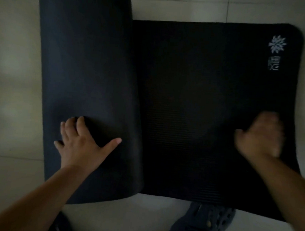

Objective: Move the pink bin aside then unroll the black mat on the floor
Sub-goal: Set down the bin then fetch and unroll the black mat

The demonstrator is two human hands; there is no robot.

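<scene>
The black mat [193, 99] lies partly unrolled on the pale tiled floor. Its flat ribbed part spreads to the right, with a grey leaf logo [277, 44] near the far right corner. The thick rolled part [87, 67] stands on the left. My left hand [81, 143] rests flat on the near end of the roll, fingers spread. Blurred by motion, my right hand [261, 137] is over the flat part near its right edge, fingers apart, and I cannot tell whether it touches the mat. The pink bin is out of view.
Pale floor tiles [14, 72] surround the mat on all sides. A dark perforated clog [202, 222] on my foot sits at the mat's near edge, partly under it. A second dark shoe [61, 223] shows at the bottom left.
</scene>
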